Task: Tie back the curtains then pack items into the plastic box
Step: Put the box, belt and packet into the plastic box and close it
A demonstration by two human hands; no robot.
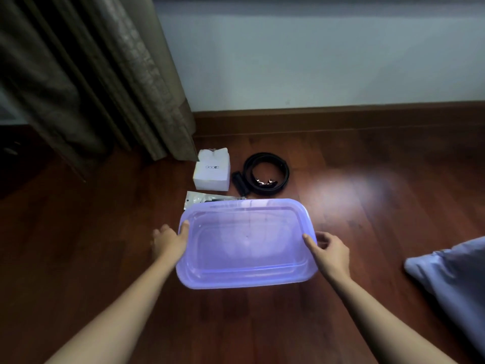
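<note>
A translucent purple plastic box point(246, 281) with its lid on is held just above the wooden floor. My left hand point(169, 241) grips its left edge, thumb on top of the lid. At the right edge, my right hand point(329, 252) grips the same way. Beyond the box lie a small white carton point(212, 171), a coiled black belt point(266, 174) and a clear packet point(199, 200) partly hidden by the box. The brown curtain point(105, 74) hangs at the upper left, reaching the floor.
A pale grey wall point(315, 53) with a wooden skirting board runs across the back. A light blue pillow or cloth point(456, 274) lies at the right edge. Dark furniture point(15, 158) stands at the far left.
</note>
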